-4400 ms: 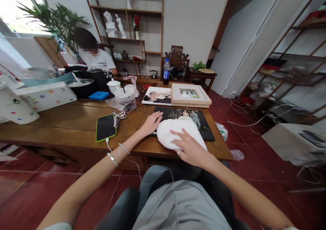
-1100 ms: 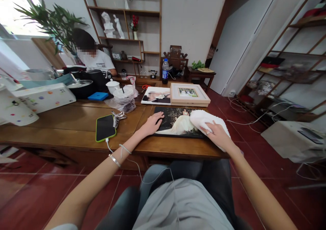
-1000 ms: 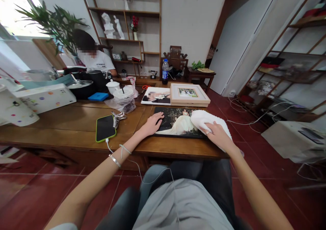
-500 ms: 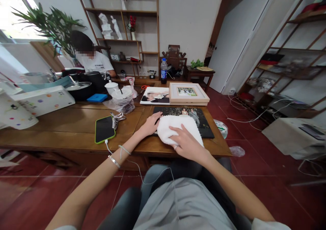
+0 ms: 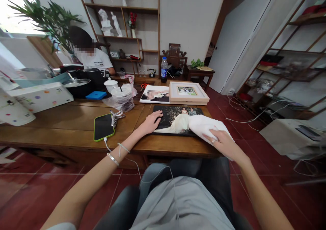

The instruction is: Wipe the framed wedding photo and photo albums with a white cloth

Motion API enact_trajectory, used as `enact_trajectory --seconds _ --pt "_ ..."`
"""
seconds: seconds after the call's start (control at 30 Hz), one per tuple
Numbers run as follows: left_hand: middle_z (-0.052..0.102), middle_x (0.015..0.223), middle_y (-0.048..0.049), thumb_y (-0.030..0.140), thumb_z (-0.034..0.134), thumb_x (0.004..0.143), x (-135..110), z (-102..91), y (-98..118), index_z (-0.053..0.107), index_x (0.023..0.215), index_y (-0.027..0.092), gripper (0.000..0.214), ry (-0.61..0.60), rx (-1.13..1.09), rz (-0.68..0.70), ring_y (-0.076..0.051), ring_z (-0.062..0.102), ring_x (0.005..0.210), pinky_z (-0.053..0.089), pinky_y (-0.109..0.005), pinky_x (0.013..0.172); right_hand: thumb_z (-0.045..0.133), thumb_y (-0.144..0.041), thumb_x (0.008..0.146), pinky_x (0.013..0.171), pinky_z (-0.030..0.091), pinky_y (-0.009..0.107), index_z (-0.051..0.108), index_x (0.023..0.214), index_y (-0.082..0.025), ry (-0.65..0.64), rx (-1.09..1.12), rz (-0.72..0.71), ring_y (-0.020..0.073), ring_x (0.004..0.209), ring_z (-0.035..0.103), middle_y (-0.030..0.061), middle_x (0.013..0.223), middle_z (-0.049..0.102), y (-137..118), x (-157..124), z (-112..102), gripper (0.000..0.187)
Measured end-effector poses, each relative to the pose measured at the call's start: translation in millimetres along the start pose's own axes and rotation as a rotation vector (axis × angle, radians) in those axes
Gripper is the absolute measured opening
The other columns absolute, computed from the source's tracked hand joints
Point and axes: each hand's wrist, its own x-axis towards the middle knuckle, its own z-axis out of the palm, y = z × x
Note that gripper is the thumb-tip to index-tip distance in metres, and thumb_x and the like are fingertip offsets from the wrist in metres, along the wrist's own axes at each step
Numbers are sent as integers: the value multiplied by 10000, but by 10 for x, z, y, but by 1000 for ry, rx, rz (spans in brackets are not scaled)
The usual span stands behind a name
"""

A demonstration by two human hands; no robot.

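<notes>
A dark wedding photo panel lies flat near the front edge of the wooden table. My left hand rests on the panel's left edge with its fingers stretched out. My right hand grips a fluffy white cloth, which covers the panel's right end and hangs out past the table's right edge. Behind the panel lie a white-edged photo print and a light wooden picture frame.
A phone on a charging cable lies left of my left arm. Further back are a bagged bowl, a blue box, orange-handled scissors and a drink bottle. A person sits across the table at left.
My right hand has swept the white cloth rightward across the panel, baring the pale dress in the picture's middle. My left hand stays at the left edge.
</notes>
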Motion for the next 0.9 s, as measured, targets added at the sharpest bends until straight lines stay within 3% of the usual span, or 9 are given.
enact_trajectory --seconds 0.1,0.23,0.37,0.53,0.73,0.9 --pt "548 1257 -132 261 386 872 -1 5 -10 597 1042 137 298 11 9 16 -224 472 1213 361 -442 1037 382 -322 861 791 431 346 634 791 -204 22 20 22 224 774 594 43 798 674 121 73 -54 288" --pt "551 1256 -123 257 384 874 -2 7 -17 595 1043 146 292 12 22 21 -220 475 1211 369 -441 1031 377 -275 856 784 402 324 635 862 -188 78 4 21 237 847 585 69 911 676 94 294 3 272" --pt "547 1255 -146 256 384 873 0 6 -12 601 1044 116 310 12 18 22 -227 471 1214 362 -425 1039 388 -184 821 843 365 348 639 881 -176 51 -59 -13 254 909 577 85 992 672 -104 571 153 258" --pt "569 1235 -124 231 420 853 17 -37 43 594 1095 117 319 35 3 -16 -220 504 1181 367 -397 1038 428 -151 790 976 269 466 634 998 -188 34 -99 -74 278 1070 517 95 1141 625 -453 819 395 296" --pt "628 1151 -94 216 408 862 30 -122 158 595 1118 125 330 132 -46 -120 -204 579 1075 423 -355 979 443 -123 786 1045 186 515 597 1105 -194 -26 -25 -279 242 1255 381 109 1251 557 -911 777 596 361" --pt "644 1126 -82 262 383 893 25 -162 200 618 1092 130 335 183 -157 -190 -193 600 1041 447 -329 947 473 -122 775 1065 152 538 617 1050 -183 -132 73 -453 232 1287 347 140 1255 546 -1105 627 549 316"
